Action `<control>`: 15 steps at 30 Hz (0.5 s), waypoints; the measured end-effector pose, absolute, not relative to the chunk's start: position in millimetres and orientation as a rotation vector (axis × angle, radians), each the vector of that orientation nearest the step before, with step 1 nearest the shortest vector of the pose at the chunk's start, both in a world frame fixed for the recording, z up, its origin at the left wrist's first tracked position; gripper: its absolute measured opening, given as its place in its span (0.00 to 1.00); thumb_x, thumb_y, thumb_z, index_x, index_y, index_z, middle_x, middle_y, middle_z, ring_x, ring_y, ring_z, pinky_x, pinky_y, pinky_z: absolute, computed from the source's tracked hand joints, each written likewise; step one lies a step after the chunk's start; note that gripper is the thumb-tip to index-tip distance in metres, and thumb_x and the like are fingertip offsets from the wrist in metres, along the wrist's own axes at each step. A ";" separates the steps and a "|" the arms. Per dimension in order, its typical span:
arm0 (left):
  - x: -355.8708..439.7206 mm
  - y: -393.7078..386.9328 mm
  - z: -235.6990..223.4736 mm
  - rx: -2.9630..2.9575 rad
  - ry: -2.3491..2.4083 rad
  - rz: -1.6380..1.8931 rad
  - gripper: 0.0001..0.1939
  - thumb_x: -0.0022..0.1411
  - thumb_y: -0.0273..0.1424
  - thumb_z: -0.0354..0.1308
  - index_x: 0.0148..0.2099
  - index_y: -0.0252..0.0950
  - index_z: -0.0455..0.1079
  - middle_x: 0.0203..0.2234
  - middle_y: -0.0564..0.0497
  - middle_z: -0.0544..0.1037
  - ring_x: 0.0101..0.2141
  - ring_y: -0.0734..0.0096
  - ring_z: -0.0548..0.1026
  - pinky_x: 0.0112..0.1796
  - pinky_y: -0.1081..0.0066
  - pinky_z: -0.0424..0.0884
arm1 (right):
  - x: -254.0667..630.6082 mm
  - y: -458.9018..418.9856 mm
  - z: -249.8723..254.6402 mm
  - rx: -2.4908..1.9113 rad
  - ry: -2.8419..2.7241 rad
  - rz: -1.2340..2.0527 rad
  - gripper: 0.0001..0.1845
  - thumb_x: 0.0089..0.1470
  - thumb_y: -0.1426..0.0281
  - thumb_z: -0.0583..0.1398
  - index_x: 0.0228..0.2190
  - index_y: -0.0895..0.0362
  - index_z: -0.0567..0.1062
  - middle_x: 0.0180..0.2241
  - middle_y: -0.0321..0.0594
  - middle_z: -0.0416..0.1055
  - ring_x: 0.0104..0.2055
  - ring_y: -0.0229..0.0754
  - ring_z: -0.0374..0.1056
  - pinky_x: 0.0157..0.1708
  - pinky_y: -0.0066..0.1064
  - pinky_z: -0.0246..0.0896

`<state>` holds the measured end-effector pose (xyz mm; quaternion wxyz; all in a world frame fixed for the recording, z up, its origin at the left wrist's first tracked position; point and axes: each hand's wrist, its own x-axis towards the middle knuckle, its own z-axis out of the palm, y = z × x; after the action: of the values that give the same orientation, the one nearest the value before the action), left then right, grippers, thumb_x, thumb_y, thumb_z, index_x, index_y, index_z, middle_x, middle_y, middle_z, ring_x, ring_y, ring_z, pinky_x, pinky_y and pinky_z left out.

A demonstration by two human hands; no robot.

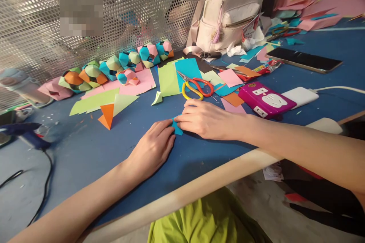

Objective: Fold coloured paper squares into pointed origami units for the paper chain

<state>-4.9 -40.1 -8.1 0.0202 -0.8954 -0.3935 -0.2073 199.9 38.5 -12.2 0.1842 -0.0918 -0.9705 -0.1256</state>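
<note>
Both my hands press on a small piece of blue paper (pixel 177 128) that lies on the dark blue table (pixel 94 148). My left hand (pixel 152 148) lies palm down, its fingertips pressed together on the paper's left edge. My right hand (pixel 207 119) covers the paper's right part, fingers bent and pushing down on it. Most of the paper is hidden under the fingers. Scissors with red and yellow handles (pixel 195 85) lie just beyond my right hand.
Loose green, pink, orange and blue sheets (pixel 128 87) lie behind the hands, with a row of folded paper balls (pixel 114 66) along a perforated metal screen. A pink power strip (pixel 266 100), white power bank, phone (pixel 305 60), white backpack (pixel 230 11) and a glue gun (pixel 25 131) surround the spot.
</note>
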 end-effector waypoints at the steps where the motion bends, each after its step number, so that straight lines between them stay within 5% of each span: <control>1: -5.7 -39.3 -8.5 -2.767 -1.207 -0.627 0.10 0.66 0.25 0.48 0.45 0.30 0.69 0.45 0.38 0.74 0.46 0.60 0.73 0.47 0.62 0.72 | 199.7 38.2 -12.4 -0.267 -2.737 -0.372 0.17 0.61 0.80 0.49 0.33 0.58 0.76 0.37 0.43 0.76 0.35 0.41 0.64 0.43 0.38 0.53; 7: -5.5 -37.2 -4.8 -2.747 -1.155 -0.571 0.10 0.66 0.25 0.47 0.44 0.30 0.69 0.45 0.37 0.75 0.46 0.59 0.73 0.46 0.60 0.74 | 197.9 36.4 -14.8 -0.297 -2.673 -0.494 0.16 0.61 0.78 0.49 0.35 0.61 0.76 0.49 0.47 0.72 0.34 0.42 0.63 0.39 0.36 0.55; 15: -1.8 -33.8 2.5 -2.754 -1.191 -0.375 0.12 0.66 0.27 0.46 0.39 0.28 0.70 0.41 0.35 0.74 0.43 0.56 0.72 0.45 0.59 0.72 | 195.7 31.2 -7.8 -0.494 -2.791 -0.497 0.15 0.60 0.79 0.49 0.37 0.64 0.75 0.25 0.45 0.71 0.30 0.45 0.61 0.35 0.35 0.51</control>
<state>-1.8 -33.8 2.5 0.0590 -0.9092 -0.3931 -0.1239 195.7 31.2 -7.8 0.1316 -0.1702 -0.9615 -0.1711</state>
